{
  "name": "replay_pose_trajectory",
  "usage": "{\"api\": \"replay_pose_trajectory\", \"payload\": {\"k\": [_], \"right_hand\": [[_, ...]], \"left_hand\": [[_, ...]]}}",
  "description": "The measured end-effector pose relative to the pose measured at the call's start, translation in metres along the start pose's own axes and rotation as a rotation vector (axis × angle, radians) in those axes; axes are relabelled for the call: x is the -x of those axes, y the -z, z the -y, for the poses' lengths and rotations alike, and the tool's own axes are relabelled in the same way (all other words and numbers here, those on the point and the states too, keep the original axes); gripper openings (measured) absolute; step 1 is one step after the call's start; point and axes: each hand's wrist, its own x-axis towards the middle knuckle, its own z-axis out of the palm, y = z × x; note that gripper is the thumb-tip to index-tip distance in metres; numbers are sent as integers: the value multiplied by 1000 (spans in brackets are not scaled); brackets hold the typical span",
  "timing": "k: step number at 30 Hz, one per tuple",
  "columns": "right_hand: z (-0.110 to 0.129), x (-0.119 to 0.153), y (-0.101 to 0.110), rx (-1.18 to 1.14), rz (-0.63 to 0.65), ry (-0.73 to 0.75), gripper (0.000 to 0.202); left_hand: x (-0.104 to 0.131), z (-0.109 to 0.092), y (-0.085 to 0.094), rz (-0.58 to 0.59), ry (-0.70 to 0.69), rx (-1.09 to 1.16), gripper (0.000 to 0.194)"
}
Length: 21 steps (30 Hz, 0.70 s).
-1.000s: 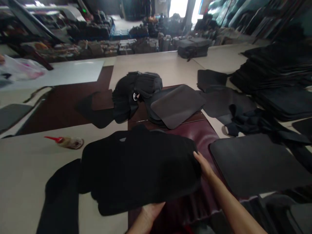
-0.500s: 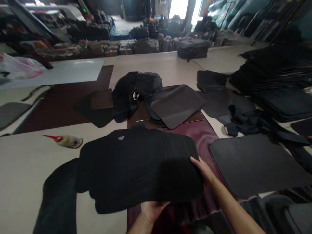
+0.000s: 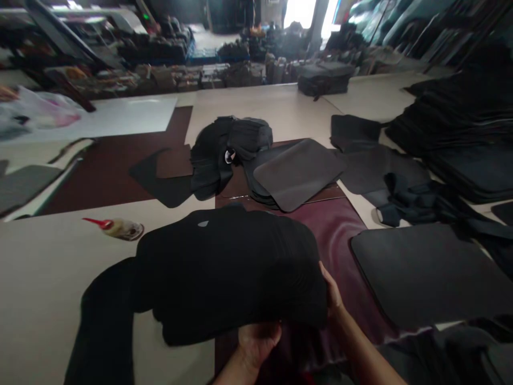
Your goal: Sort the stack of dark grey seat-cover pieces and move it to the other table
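Observation:
A stack of black cut sheets [image 3: 224,272], fabric or leather, lies in front of me with its right side fanned into thin layers. My left hand [image 3: 258,342] grips its near edge from below, the fingers partly hidden under the sheets. At the right edge, my right hand [image 3: 332,291] is closed on the stack's side, fingertips mostly out of sight. A small pale mark [image 3: 203,223] shows on the stack's far part. Under its left end, a separate black piece [image 3: 106,321] reaches toward me. Beneath the right side lies a glossy maroon sheet [image 3: 332,230].
A bottle with a red nozzle [image 3: 124,229] lies on the left. Beyond the stack are a bundled black heap [image 3: 234,141] and grey-brown panels [image 3: 298,174]. At right sit a dark panel [image 3: 428,272], crumpled black strips [image 3: 425,206] and tall black piles [image 3: 460,117].
The stack's right side has become more fanned and curved downward. My right hand's fingers have slid from the top surface to the edge. The whole view has shifted slightly.

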Motion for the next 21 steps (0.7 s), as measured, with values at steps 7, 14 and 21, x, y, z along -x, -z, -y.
{"api": "replay_pose_trajectory", "payload": {"k": [7, 14, 21], "right_hand": [[6, 8, -22, 282, -214, 205, 40], [16, 43, 8, 553, -310, 97, 66], [20, 40, 66, 1079, -371, 7, 45]], "left_hand": [[10, -1, -22, -50, 34, 49, 17], [42, 7, -12, -212, -2, 16, 15], [68, 15, 14, -459, -235, 67, 17]]}}
